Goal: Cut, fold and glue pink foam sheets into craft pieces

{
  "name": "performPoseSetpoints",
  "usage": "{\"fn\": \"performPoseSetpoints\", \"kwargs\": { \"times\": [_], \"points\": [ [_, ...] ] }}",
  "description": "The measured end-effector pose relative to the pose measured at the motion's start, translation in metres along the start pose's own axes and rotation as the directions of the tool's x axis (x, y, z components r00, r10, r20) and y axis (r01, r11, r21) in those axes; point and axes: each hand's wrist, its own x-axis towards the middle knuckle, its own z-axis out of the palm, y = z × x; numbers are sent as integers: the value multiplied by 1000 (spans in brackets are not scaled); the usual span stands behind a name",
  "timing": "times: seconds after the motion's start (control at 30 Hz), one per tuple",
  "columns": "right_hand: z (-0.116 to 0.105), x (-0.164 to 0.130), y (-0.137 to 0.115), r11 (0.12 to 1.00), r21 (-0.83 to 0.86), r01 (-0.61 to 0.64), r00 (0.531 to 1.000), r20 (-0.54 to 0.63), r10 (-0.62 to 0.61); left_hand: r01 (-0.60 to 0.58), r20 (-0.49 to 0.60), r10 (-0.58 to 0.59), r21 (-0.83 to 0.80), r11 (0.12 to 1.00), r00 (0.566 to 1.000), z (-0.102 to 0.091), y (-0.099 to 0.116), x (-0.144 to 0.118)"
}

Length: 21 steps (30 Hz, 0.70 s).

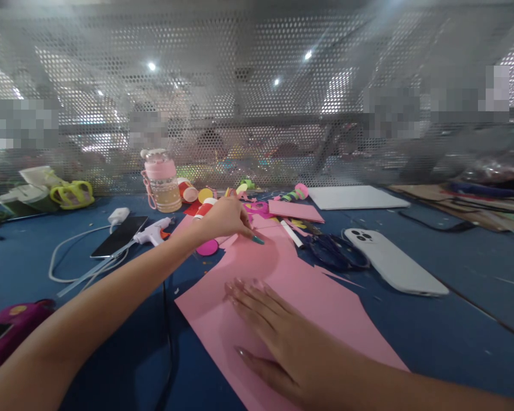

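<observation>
My right hand [278, 337] lies flat on a large pink sheet of paper [325, 297], fingers stretched out and nothing held. Beyond it, my left hand [229, 217] reaches over the sheet's far end, its fingers bent down and closed. A small teal tip [257, 240] shows at its thumb; I cannot tell whether it is a nail or a thing held. The fingertips on the far side are hidden. Around this hand lie a red and white paper cup [206, 208], a magenta disc [207, 247], paper scraps and a pink paper stack [296, 210].
Dark blue scissors [336, 251] and a white phone [394, 262] lie right of the sheet. To the left are a glue gun [154, 231], a black phone [120, 237] with a white cable, and a pink bottle [161, 180]. A perforated metal panel [240, 131] stands behind.
</observation>
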Motion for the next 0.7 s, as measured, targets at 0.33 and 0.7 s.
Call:
{"fn": "performPoseSetpoints", "kwargs": {
  "times": [0.33, 0.7],
  "points": [
    [-2, -1, -2, 1000, -2, 4, 1000, -21, -4, 26, 5, -25, -59, 998, 1000, 1, -2, -1],
    [0, -1, -1, 999, -34, 6, 1000, 12, -6, -95, 37, 96, -38, 995, 995, -1, -6, 2]
  ]
}}
